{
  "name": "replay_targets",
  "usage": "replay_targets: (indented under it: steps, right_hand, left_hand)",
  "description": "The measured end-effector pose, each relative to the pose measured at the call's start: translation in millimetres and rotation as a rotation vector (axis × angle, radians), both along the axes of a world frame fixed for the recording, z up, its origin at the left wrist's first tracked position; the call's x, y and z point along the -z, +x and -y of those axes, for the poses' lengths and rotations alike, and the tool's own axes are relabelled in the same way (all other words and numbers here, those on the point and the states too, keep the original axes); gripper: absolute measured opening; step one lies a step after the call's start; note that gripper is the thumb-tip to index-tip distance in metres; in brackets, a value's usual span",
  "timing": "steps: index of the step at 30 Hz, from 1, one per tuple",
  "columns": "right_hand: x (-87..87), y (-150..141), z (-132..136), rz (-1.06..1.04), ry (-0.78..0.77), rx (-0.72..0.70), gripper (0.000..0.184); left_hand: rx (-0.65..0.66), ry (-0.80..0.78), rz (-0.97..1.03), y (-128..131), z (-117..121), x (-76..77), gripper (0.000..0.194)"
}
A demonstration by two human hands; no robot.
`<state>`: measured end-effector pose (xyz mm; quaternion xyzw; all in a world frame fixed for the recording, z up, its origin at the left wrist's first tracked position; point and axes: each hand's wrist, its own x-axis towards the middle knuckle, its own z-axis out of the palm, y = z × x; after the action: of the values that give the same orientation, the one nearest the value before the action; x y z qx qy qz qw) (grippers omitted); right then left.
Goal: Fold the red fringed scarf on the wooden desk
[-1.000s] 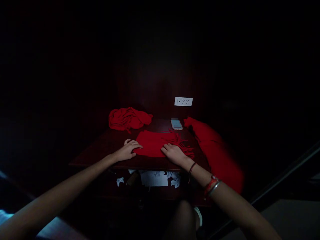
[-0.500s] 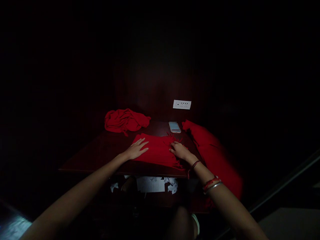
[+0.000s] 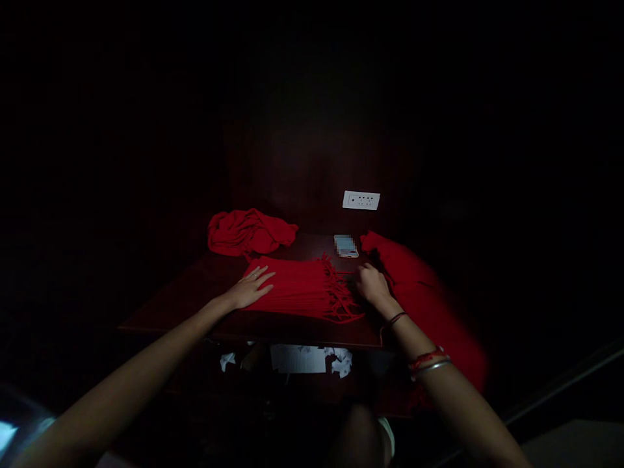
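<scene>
A folded red fringed cloth (image 3: 297,286), much like a scarf, lies on a dark table (image 3: 180,299). My left hand (image 3: 248,287) rests flat on its left end, fingers spread. At the right end hang loose tassels (image 3: 341,296). Beyond them my right hand (image 3: 373,284) is closed, its fingertips mostly hidden from the camera. A thin red strand runs taut from the fringe to that hand, so it seems to pinch a tassel strand.
A crumpled red cloth (image 3: 248,233) lies at the back left. Another red cloth (image 3: 414,273) drapes over the right side. A phone (image 3: 346,246) lies near the wall, below a white socket plate (image 3: 361,200). Papers (image 3: 298,359) sit on a shelf below the tabletop.
My right hand has moved right, off the cloth's fringe end, and its fingers have closed. The cloth and my left hand sit slightly further left. The fringe shows more fully.
</scene>
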<state>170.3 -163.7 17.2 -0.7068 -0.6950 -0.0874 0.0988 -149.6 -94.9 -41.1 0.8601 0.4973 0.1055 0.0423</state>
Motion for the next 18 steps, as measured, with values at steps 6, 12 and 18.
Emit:
replay_targets:
  steps: [6, 12, 18]
  right_hand:
    - [-3.3, -57, -8, 0.156, -0.064, -0.704, 0.027]
    - [-7.6, -60, -15, 0.287, 0.016, -0.701, 0.02]
    - [-20.5, -25, -15, 0.255, 0.143, -0.767, 0.019]
  left_hand:
    - [-0.008, 0.084, 0.038, 2, 5, 2.0, 0.052]
    - [0.029, 0.206, 0.256, -3, 8, 2.2, 0.048]
    - [-0.018, 0.261, 0.423, -5, 13, -1.8, 0.048]
